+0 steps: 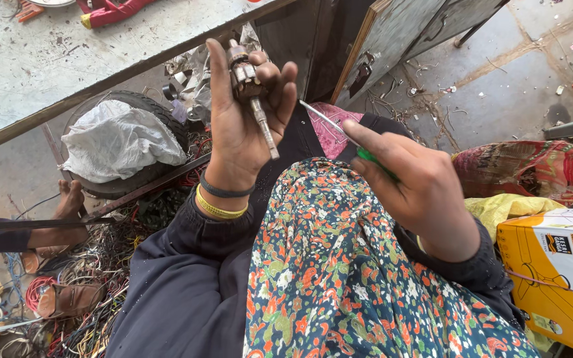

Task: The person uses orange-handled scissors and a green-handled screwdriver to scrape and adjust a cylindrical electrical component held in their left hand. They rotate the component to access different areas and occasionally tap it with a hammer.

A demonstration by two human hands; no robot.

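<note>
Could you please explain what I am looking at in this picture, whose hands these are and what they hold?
There is one picture, taken by a camera worn on a person's head, looking down at their own two bare hands above a flowered cloth on their lap. The left hand grips a small motor rotor with a metal shaft, held upright. The right hand holds a thin screwdriver with a green handle, its tip pointing at the rotor. Below lie tangled wires and an old tyre holding a white bag. A yellow cardboard box sits at right.
</note>
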